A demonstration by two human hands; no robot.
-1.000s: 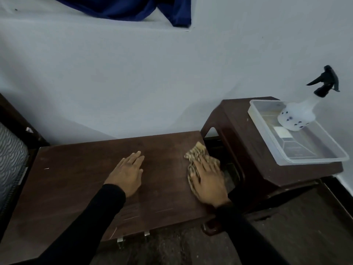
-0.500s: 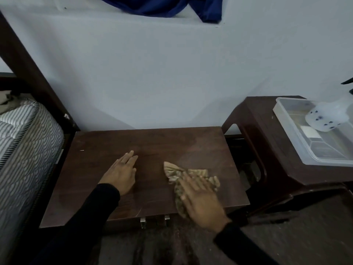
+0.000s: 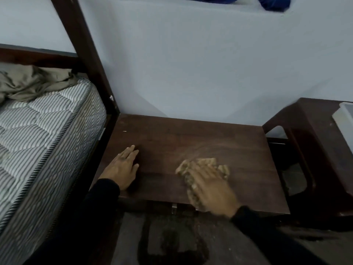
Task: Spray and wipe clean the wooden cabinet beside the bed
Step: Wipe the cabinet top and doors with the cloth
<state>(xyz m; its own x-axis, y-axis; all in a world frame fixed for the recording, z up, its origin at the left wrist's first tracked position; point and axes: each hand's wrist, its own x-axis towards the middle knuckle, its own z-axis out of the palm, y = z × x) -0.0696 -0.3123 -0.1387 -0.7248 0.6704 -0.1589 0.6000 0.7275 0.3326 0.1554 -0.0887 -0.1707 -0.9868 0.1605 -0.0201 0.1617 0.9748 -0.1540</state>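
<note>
1. The dark, stained floor (image 3: 172, 243) lies nearest.
2. On the wooden cabinet (image 3: 191, 138), between the striped mattress (image 3: 38, 131) and a brown stool (image 3: 315, 134), the left hand (image 3: 122, 167) rests flat and empty. The right hand (image 3: 212, 186) presses with flat fingers on a beige cloth (image 3: 202, 163) near the front edge.
3. Behind stands a pale wall (image 3: 191, 73).
4. The right hand is blurred; the stool's container (image 3: 344, 119) is cut off by the frame.

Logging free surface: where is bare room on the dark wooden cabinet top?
Bare: the back strip of the dark wooden cabinet top along the pale wall, and the gap between the flat left hand and the right hand. Crowded: front right, where that hand presses the tan patterned cloth.
</note>
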